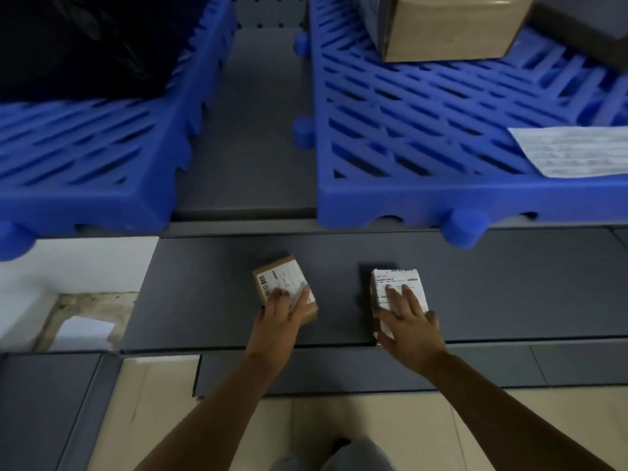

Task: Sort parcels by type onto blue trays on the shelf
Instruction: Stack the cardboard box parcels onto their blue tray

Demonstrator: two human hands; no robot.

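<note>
Grey shelf board (210,294) runs low across the head view, tiled floor (339,423) below it. Upper level carries two blue slatted trays: left tray (85,195) with a black bag (85,42) on it, right tray (441,202) with a big cardboard box (452,28) at the back and a white paper sheet (577,151) near the front right. Left hand (280,312) lies on a small brown parcel (282,283), fingers curled over its label, gripping it. Right hand (407,321) grips a white-labelled parcel (399,287), fingers spread on top, thumb hooked round the near edge. Both parcels sit on the grey board, apart, in front of the trays.
</note>
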